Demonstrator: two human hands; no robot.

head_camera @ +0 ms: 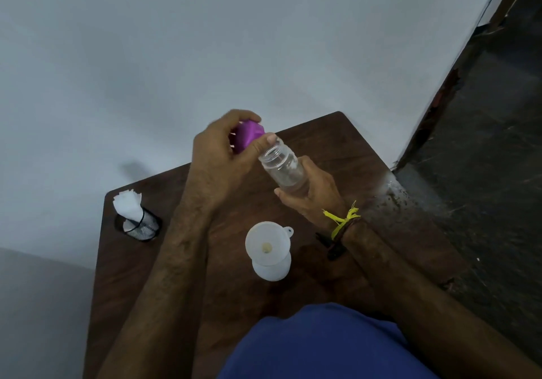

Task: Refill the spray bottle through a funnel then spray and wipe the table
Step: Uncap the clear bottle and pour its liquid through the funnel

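Bottle (283,170), clear plastic, held off the tabletop (337,144) by right hand (308,193), fingers wrapped round its lower body. Long axis tilted: open threaded mouth points up and toward the far-left corner, base toward the person's right wrist. Some clear liquid looks pooled in the lower part; level hard to read. Left hand (223,149) clutches purple cap (247,136), fingers curled over it, thumb tip just beside the bottle mouth. Cap is off the neck, touching or nearly so; can't tell which.

White funnel (268,245) sits in the mouth of a white container (272,270), likely the spray bottle body, standing upright near the middle of the tabletop toward the near edge. It lies directly nearer to the person than the held bottle, below both hands and between the forearms. Right hand is closer.

Judged step: source bottle uncapped, pour not yet begun. Coming move likely needs the mouth swung round toward the near edge and tipped over the funnel bowl.

Mesh cup (142,226) with white tissue (129,207) stands at the left edge, well apart.
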